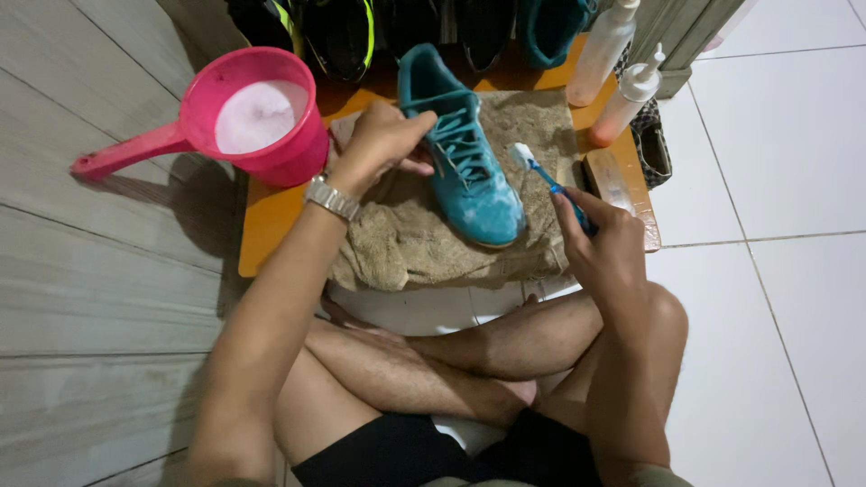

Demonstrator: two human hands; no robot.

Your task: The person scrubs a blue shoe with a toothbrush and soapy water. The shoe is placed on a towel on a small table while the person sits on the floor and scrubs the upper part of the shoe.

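On towel (406, 243): one teal shoe (465, 158) gripped by left hand (383, 140); right hand (600, 239) clamps one toothbrush (541, 176)

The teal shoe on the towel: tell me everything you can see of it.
The teal shoe is a low lace-up trainer with matching teal laces, its upper smeared with white foam near the toe. It lies on a brown towel over an orange board, toe toward the person. The left hand grips its collar; the toothbrush in the right hand hovers beside the toe.
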